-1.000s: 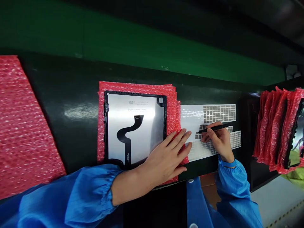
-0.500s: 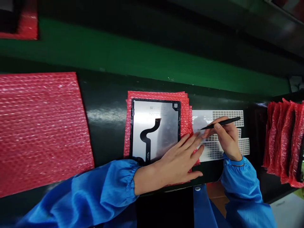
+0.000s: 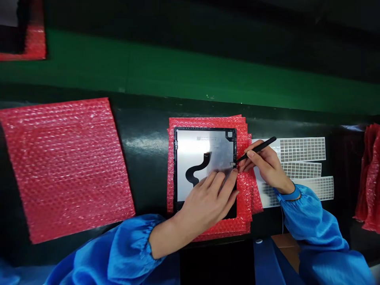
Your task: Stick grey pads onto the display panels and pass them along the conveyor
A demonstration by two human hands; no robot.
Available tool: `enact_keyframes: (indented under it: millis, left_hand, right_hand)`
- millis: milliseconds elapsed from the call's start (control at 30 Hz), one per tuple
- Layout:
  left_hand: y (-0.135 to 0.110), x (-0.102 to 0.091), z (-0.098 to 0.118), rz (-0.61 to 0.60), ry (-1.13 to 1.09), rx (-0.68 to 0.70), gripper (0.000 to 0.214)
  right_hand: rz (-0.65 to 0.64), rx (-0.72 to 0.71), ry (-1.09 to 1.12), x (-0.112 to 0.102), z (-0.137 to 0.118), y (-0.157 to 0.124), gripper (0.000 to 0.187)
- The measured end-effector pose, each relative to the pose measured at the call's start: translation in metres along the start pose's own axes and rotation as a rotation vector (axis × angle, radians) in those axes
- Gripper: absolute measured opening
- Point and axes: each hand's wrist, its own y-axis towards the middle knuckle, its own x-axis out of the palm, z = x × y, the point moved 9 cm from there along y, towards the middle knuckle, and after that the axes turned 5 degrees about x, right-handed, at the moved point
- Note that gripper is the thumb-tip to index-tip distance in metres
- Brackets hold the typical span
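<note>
A tablet screen assembly [image 3: 187, 142] with a silver back, a black frame and a curved black ribbon cable [image 3: 194, 173] lies on red bubble wrap bags [image 3: 245, 206]. My left hand [image 3: 204, 198] rests over its lower right part, holding nothing; the fingers are apart and partly bent, with the index fingertip at the right frame edge. Black tweezers [image 3: 261, 145] are pinched in my right hand [image 3: 265, 164], their tip at the same edge. By that tip sits a small pale sticker [image 3: 232, 164], overlapping the silver back near the frame.
Right of the screen lie white sheets of small grid stickers [image 3: 303, 149], partly under my right hand. A large red bubble wrap bag [image 3: 68, 170] covers the left of the dark table. Further red bags [image 3: 371, 178] stand at the far right.
My right hand has brought the tweezers left from the sticker sheets to the screen's right edge. My left hand has drawn back from the sheets onto the screen, fingers more bent. The view has shifted.
</note>
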Motion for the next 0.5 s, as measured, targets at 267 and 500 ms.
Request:
enact_keyframes:
  millis: [267, 500]
  left_hand:
    - [0.0025, 0.001, -0.0017, -0.041, 0.022, 0.003, 0.05]
    - [0.0046, 0.0018, -0.0023, -0.038, 0.038, 0.009, 0.05]
  right_hand:
    - [0.002, 0.03, -0.009, 0.0026, -0.0023, 0.0018, 0.034]
    - [-0.004, -0.002, 0.003, 0.0046, -0.0003, 0.0025, 0.031]
